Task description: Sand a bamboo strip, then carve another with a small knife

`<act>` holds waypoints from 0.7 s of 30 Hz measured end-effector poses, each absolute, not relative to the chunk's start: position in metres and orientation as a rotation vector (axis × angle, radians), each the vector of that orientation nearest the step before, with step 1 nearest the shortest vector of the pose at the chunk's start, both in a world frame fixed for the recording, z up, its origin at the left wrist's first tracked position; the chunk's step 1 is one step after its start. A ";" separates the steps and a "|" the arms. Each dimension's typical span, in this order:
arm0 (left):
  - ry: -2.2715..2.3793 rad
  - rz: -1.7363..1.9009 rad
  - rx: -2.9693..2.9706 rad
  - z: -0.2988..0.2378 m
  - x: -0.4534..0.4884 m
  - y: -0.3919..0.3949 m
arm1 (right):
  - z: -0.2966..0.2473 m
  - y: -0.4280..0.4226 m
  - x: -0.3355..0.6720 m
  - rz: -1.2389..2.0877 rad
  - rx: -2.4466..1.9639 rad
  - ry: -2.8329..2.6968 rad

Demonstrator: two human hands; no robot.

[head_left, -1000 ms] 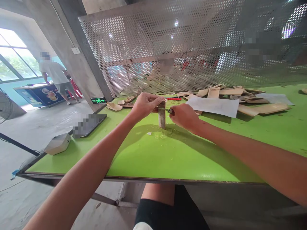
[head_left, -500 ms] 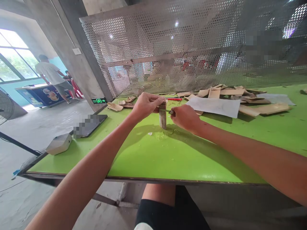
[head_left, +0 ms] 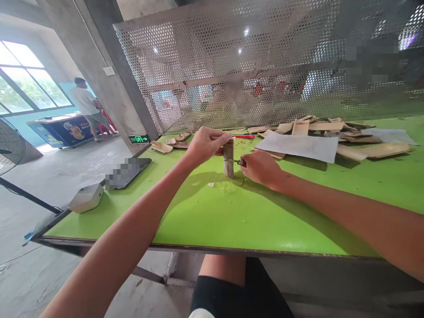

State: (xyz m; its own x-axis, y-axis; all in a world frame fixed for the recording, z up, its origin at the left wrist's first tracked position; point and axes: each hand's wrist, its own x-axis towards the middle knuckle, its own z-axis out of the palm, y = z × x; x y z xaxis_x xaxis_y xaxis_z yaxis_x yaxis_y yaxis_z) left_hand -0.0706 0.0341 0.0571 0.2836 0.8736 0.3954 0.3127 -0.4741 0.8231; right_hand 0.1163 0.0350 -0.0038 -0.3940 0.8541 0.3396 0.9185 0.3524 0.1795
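Observation:
A short piece of wood (head_left: 228, 169) with a rough grey-brown face stands upright on the green table. My left hand (head_left: 206, 145) grips its top end, thumb and fingers closed about it. My right hand (head_left: 262, 168) is closed round the handle of a thin-bladed carving knife (head_left: 242, 162), to the right of the wood. The narrow blade lies across the wood's near face at about mid-height, and most of the handle is hidden in my fist. Pale shavings (head_left: 227, 187) and a white chip (head_left: 211, 184) lie at the wood's foot.
Behind my right hand, bark and wood strips (head_left: 308, 128) are heaped with a white sheet (head_left: 298, 145). A red-handled tool (head_left: 244, 136) lies behind the wood. A perforated metal screen (head_left: 198, 79) borders the back. At left are a tablet (head_left: 132, 172) and a white box (head_left: 86, 198).
My right hand has brought the blade lower down the face of the wood. My left hand keeps its hold on the top. The person in the background has shifted, and the view has moved slightly.

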 end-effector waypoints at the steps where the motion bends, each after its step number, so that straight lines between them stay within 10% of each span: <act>1: 1.068 1.163 1.941 0.057 -0.070 0.034 | -0.004 0.035 0.116 -0.513 -1.607 -2.428; 21: 1.069 1.225 2.234 0.047 -0.069 0.039 | 0.000 0.035 0.117 -0.562 -1.579 -2.422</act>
State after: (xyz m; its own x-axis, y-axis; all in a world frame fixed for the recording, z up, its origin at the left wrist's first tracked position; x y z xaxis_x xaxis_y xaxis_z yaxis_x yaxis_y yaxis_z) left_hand -0.0695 0.0391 0.0474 0.3323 0.7672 0.5486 0.4396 -0.6406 0.6296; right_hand 0.1166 0.0351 0.0000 -0.4115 0.8363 0.3624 0.9104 0.3586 0.2062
